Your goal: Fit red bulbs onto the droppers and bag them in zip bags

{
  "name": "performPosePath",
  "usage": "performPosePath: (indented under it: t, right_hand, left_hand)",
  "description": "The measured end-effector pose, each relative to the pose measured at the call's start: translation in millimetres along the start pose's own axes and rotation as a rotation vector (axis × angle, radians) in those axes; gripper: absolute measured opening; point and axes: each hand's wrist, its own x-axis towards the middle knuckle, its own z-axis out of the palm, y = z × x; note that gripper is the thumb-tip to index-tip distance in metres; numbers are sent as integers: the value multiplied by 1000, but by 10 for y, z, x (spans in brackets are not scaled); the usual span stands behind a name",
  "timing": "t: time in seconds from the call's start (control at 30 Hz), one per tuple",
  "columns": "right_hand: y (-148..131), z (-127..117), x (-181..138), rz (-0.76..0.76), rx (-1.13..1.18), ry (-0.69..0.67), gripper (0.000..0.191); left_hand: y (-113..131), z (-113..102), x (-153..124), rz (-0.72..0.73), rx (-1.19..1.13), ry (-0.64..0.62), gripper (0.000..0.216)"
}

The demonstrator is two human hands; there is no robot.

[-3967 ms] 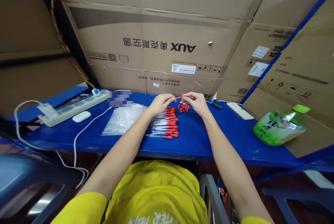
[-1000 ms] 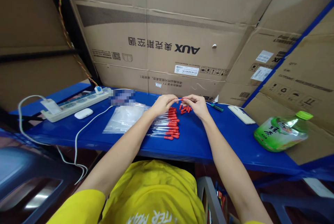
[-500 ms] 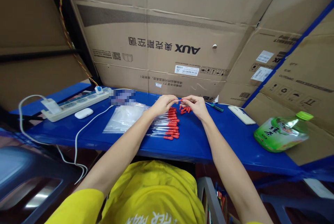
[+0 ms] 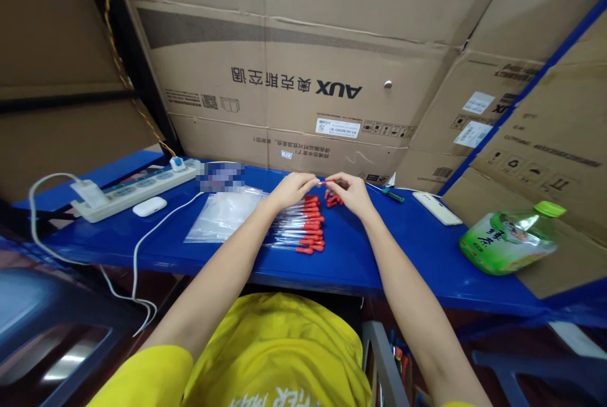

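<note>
Left hand (image 4: 294,191) and right hand (image 4: 349,192) meet over the far half of the blue table (image 4: 353,255), fingertips nearly touching. From where I stand, the right one is drawn to a narrow pinch on a small red cap (image 4: 324,182), thumb below and fingers above. The left is pinched just as tightly, seemingly on a slim clear tube (image 4: 321,183), though its own fingers hide nearly all of it. Such tiny parts probably leave room for fingertips only, and bringing both hands together likely steadies the join between them.

Just nearer the person, below the left hand, a row of red-capped tubes (image 4: 313,224) lies side by side, every red end facing right; lined up that way, I suppose, they stay orderly and don't tangle. Their clear ends run toward a flat plastic bag (image 4: 220,220); the left forearm partly covers that area, so I can't tell whether they touch it. Loose red caps (image 4: 333,200) sit in a little heap just beneath the right hand, presumably for a short reach. Farther right, the green-handled screwdriver (image 4: 393,194), the pale phone (image 4: 436,208) and the green bottle (image 4: 505,239) rest well out of the way.
</note>
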Motion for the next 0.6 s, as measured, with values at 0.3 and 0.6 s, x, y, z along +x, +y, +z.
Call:
performPosePath:
  t: [0.3,0.6]
  right_hand:
    - [3,175,-15,-102,-123,-21,26]
    - [-18,278,-69,-184,-340,-206,7]
  left_hand:
    - [-586,-117,-135,-441,333,222,29]
    - [-681,52,-206,-519,444,-12,25]
